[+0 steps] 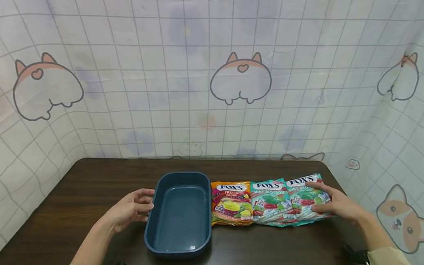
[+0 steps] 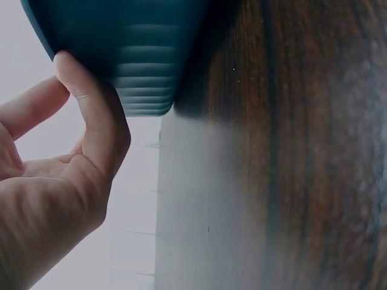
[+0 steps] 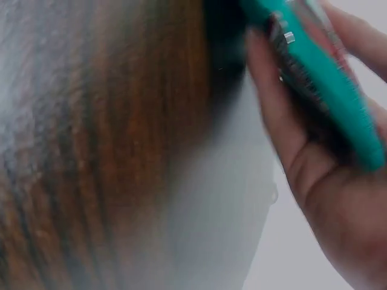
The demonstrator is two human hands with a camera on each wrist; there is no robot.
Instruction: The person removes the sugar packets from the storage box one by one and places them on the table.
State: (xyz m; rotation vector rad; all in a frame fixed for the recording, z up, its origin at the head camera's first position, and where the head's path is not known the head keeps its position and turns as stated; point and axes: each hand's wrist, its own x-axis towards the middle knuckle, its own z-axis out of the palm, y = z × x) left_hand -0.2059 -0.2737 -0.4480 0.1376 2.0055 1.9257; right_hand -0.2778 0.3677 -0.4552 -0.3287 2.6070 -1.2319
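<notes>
A dark blue rectangular basin [image 1: 177,251] stands on the dark wooden table, its inside bare. At its left side is my left hand [image 1: 130,209], fingers bent, fingertips touching or very near the rim; the left wrist view shows a fingertip [image 2: 68,65] at the basin's edge [image 2: 142,90]. To the right of the basin lie an orange Fox's fruits candy bag [image 1: 231,203] and a teal Fox's mint blossom candy bag [image 1: 270,202]. My right hand [image 1: 340,202] grips another teal mint blossom candy bag [image 1: 305,198] at the row's right end, thumb below and fingers across its face.
The wooden table [image 1: 255,254] ends at a rounded back edge. Behind it and along both sides hangs a white checked cloth [image 1: 161,116] with cartoon corgis. A black strap [image 1: 356,255] sits around my right wrist.
</notes>
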